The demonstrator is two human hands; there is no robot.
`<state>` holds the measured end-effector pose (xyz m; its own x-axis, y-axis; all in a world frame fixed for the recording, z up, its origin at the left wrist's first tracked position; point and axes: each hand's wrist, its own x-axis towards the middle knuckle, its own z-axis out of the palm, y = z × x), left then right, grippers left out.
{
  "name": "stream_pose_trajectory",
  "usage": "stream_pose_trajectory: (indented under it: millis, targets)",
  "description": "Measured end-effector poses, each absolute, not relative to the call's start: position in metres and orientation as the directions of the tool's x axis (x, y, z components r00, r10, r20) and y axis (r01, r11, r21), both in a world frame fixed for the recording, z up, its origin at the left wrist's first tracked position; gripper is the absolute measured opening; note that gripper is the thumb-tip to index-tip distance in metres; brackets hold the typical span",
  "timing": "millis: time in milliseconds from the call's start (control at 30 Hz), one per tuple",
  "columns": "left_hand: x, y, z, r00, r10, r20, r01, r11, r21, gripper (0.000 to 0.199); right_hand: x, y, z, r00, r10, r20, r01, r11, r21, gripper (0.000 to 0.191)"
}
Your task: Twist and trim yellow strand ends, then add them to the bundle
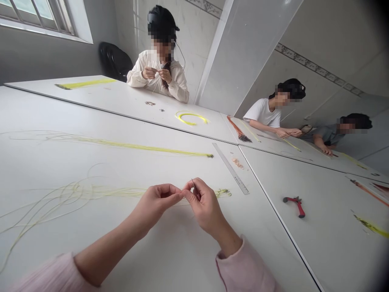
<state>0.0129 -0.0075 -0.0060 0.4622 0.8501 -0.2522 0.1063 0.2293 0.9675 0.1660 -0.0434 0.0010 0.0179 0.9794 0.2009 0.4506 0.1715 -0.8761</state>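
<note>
Pale-yellow strands (120, 190) left of the ruler (231, 169), left hand (161, 198) pinched narrow before them, anything held too small to tell, right hand (201, 202) gripping a slim metal piece (194, 185), red-handled pliers (299, 202) right of the ruler

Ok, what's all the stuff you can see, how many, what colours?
yellow strand bundles: several, yellow, on the tables
orange bundles: at least 2, orange, farther right
ruler: 1, grey, near table
small bits: several piles, beige or dark, two tables
pliers: 1, red and black, right table
tables: several, white, joined
window: 1, pale, upper left
chair: 1, black, far wall
walls: several, grey, behind
people: 3, cream, white and grey tops, across tables
left hand: 1, pink-sleeved, centre
right hand: 1, pink-sleeved, centre, holding thin dark object
</note>
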Motion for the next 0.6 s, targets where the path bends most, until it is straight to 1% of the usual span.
stream_pose_trajectory:
  millis: [167, 300, 367, 500, 600]
  targets:
    - [0.0123, -0.0076, -0.0061, 0.514, 0.815, -0.267, 0.129, 0.234, 0.964, 0.031, 0.1646, -0.0433, -0.0013, -0.011, 0.98, 0.199, 0.438, 0.183, -0.88, 0.017]
    - [0.0116, -0.0077, -0.0076, 0.504, 0.82, -0.269, 0.132, 0.235, 0.963, 0.03, 0.1662, -0.042, -0.001, 0.096, 0.976, 0.194, 0.397, 0.141, -0.907, 0.018]
    - [0.0114, -0.0068, -0.0079, 0.466, 0.841, -0.273, 0.125, 0.243, 0.962, 0.03, 0.1674, -0.0417, 0.0005, 0.137, 0.98, 0.141, 0.356, 0.085, -0.931, 0.019]
    - [0.0115, -0.0046, -0.0076, 0.413, 0.874, -0.254, 0.083, 0.241, 0.967, 0.028, 0.166, -0.042, 0.0024, 0.079, 0.997, -0.01, 0.296, -0.033, -0.955, 0.018]
    - [0.0117, -0.0047, -0.0077, 0.411, 0.877, -0.251, 0.058, 0.25, 0.967, 0.025, 0.1615, -0.042, 0.001, 0.077, 0.996, -0.055, 0.26, -0.073, -0.963, 0.017]
